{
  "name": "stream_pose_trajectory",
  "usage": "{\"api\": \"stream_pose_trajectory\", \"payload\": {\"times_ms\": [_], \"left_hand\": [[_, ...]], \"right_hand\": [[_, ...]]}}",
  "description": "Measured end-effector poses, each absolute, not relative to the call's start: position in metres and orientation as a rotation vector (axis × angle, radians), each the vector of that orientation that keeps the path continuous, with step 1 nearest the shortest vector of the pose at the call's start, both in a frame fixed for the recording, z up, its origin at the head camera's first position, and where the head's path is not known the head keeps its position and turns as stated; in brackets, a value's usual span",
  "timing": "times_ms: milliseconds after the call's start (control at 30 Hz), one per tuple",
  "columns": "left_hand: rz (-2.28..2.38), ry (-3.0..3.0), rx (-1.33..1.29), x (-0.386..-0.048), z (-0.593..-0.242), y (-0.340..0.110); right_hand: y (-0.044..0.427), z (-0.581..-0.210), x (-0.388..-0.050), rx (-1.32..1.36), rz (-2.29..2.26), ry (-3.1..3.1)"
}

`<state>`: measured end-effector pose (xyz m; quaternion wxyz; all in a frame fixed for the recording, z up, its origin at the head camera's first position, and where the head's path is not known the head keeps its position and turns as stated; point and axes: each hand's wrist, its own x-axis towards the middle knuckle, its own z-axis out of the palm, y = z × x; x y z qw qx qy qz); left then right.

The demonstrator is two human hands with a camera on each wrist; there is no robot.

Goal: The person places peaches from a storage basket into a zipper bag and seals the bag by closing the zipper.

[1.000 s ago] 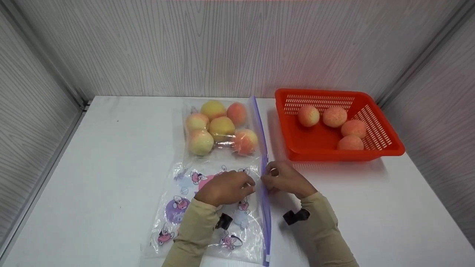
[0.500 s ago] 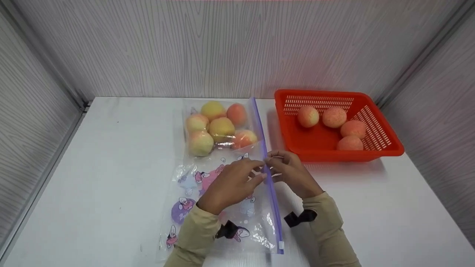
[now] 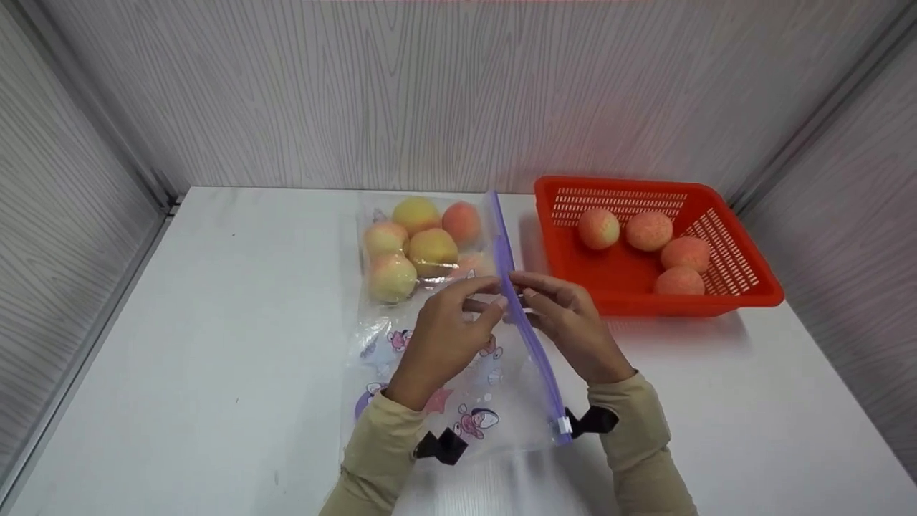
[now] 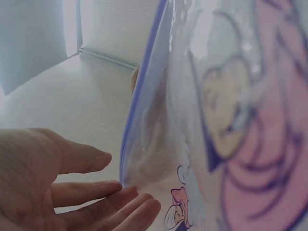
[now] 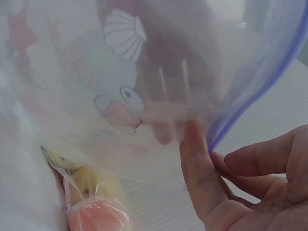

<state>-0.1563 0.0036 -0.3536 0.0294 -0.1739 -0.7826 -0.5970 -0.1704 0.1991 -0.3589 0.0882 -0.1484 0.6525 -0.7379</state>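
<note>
The left hand (image 3: 445,331) is at the purple zip edge (image 3: 529,337) of a clear printed bag (image 3: 512,390). In the left wrist view the thumb of the left hand (image 4: 86,187) stands apart from its extended fingers, whose tips touch the bag (image 4: 269,120) near its edge. Across the zip from it, the right hand (image 3: 577,326) has loosely bent fingers against the edge; in the right wrist view the right hand (image 5: 240,183) touches the bag (image 5: 168,86) with a finger, thumb apart. Beyond both hands, several peaches (image 3: 392,278) lie in clear plastic.
A red basket (image 3: 652,304) with several peaches (image 3: 599,228) stands at the back right of the white table (image 3: 236,322). Grey wood-grain walls (image 3: 430,93) rise behind and at both sides.
Both hands have moved away from the wearer along the zip edge. The bag's near part has lifted and shifted up and to the right, with its white slider; it covers more of one peach.
</note>
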Motion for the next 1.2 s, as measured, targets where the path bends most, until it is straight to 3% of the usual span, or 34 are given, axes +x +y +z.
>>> {"api": "stream_pose_trajectory", "payload": {"times_ms": [600, 1200], "left_hand": [[-2.043, -2.151, -0.461, -0.159, -0.352, 0.006], [-2.091, -2.151, -0.571, -0.16, -0.353, 0.0]], "right_hand": [[0.192, -0.346, -0.164, -0.748, -1.934, 2.306], [0.197, -0.339, -0.158, -0.596, -1.905, 2.274]]}}
